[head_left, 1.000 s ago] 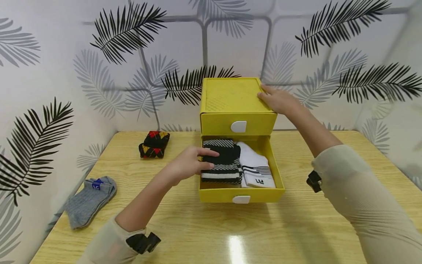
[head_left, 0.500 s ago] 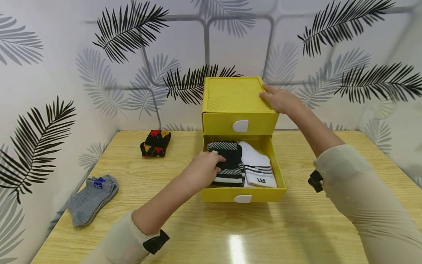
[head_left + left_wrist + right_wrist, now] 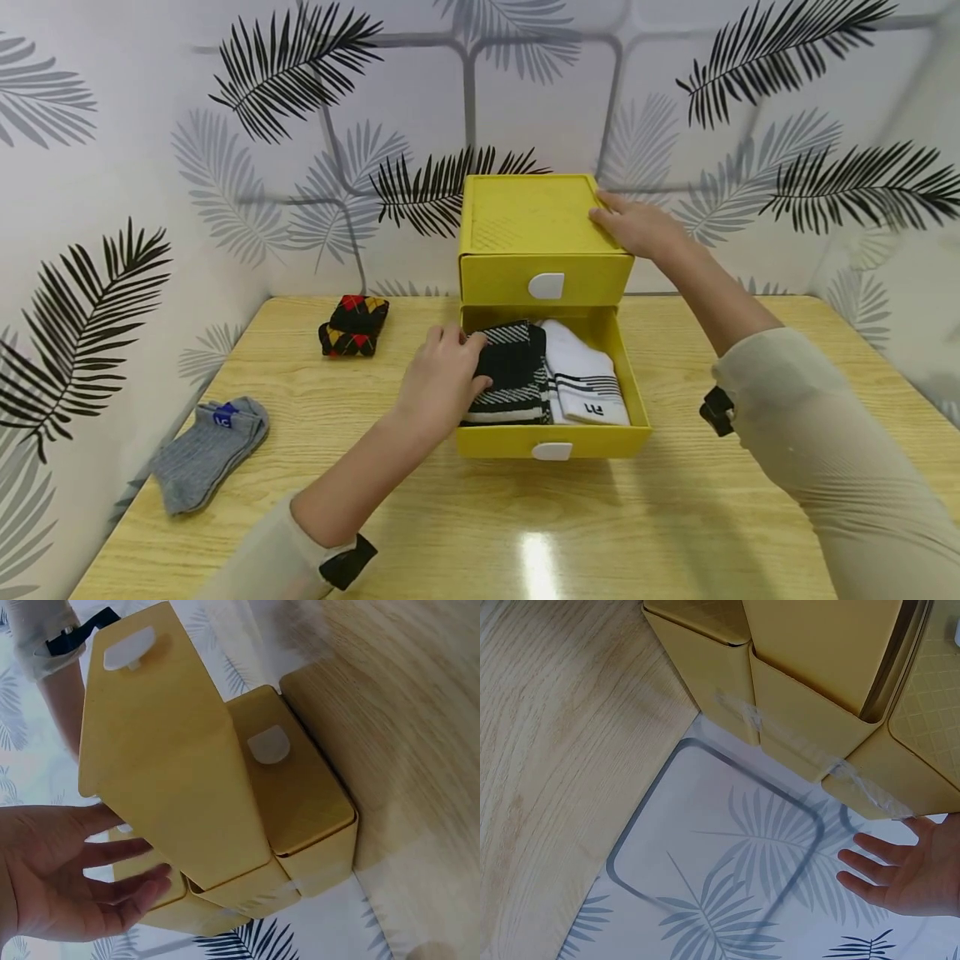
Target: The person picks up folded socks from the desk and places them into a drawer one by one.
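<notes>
My left hand (image 3: 442, 379) is at the left wall of the pulled-out yellow drawer (image 3: 480, 443). Its fingertips touch the left edge of a folded black-and-white patterned sock (image 3: 513, 371). In the left wrist view, loosely bent fingers (image 3: 124, 889) show beside the drawer's outer side; some fingertips are hidden behind it. A folded white sock (image 3: 588, 375) with black stripes lies on the drawer's right side. My right hand (image 3: 637, 229) rests against the top right edge of the yellow drawer unit (image 3: 536, 215). Its spread fingers (image 3: 870, 866) appear beside the unit in the right wrist view.
Argyle socks (image 3: 356, 327), folded, lie at the table's back left. Grey socks (image 3: 210, 457) with a blue label are by its left edge. Below the pulled-out drawer sits a closed drawer (image 3: 300, 799). A leaf-patterned wall covering (image 3: 405, 83) stands behind the wooden table (image 3: 465, 525).
My left hand reached over the black-and-white sock, shifted right with it, then drew back left; the sock now lies nearer the drawer's left wall. The right hand stayed on the unit.
</notes>
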The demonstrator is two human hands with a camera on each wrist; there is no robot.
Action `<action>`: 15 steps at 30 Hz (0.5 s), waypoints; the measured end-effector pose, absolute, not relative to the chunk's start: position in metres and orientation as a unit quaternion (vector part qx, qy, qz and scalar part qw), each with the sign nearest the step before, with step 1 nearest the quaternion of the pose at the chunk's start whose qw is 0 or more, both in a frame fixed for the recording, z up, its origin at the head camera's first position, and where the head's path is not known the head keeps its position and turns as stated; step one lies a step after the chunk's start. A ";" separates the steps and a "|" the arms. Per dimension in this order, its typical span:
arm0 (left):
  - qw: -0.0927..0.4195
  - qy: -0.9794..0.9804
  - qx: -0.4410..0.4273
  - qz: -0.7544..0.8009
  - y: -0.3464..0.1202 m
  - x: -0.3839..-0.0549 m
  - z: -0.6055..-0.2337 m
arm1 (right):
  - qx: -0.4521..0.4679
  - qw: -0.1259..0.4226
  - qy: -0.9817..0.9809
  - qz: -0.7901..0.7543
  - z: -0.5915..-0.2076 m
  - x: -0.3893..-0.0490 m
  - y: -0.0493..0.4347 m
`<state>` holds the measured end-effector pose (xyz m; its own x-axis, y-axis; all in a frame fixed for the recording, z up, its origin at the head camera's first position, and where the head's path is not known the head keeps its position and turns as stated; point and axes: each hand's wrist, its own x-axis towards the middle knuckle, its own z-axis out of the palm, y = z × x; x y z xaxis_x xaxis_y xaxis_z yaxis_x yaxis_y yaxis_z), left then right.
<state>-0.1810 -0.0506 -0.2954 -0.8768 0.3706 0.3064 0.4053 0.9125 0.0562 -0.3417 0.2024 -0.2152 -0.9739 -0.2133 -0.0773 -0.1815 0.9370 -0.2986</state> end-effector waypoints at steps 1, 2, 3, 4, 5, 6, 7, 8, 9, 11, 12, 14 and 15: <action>0.146 -0.963 -0.205 -0.094 -0.052 -0.180 -0.296 | -0.100 0.055 0.982 -0.148 -0.215 -0.341 0.202; 0.145 -0.957 -0.212 -0.133 -0.053 -0.177 -0.296 | -0.099 0.056 0.982 -0.149 -0.215 -0.341 0.202; 0.142 -0.948 -0.224 -0.177 -0.054 -0.175 -0.296 | -0.099 0.057 0.982 -0.150 -0.215 -0.341 0.202; 0.136 -0.936 -0.239 -0.220 -0.053 -0.171 -0.297 | -0.099 0.057 0.982 -0.150 -0.215 -0.341 0.201; 0.123 -0.920 -0.257 -0.269 -0.052 -0.166 -0.298 | -0.099 0.057 0.982 -0.149 -0.215 -0.341 0.201; 0.102 -0.903 -0.274 -0.316 -0.050 -0.161 -0.298 | -0.099 0.056 0.982 -0.149 -0.215 -0.341 0.201; 0.071 -0.884 -0.290 -0.359 -0.047 -0.155 -0.300 | -0.099 0.056 0.982 -0.148 -0.215 -0.341 0.201; 0.037 -0.863 -0.305 -0.400 -0.044 -0.149 -0.302 | -0.099 0.055 0.983 -0.148 -0.215 -0.341 0.201; -0.002 -0.841 -0.317 -0.438 -0.041 -0.143 -0.304 | -0.099 0.055 0.983 -0.147 -0.215 -0.340 0.201; -0.105 -0.787 -0.318 -0.518 -0.034 -0.131 -0.309 | -0.100 0.053 0.983 -0.147 -0.215 -0.340 0.201; -0.158 -0.758 -0.308 -0.552 -0.031 -0.126 -0.312 | -0.100 0.053 0.983 -0.147 -0.215 -0.340 0.201; -0.255 -0.696 -0.281 -0.610 -0.025 -0.120 -0.318 | -0.101 0.051 0.982 -0.149 -0.215 -0.340 0.202; -0.296 -0.664 -0.264 -0.634 -0.022 -0.118 -0.322 | -0.102 0.051 0.982 -0.151 -0.215 -0.340 0.202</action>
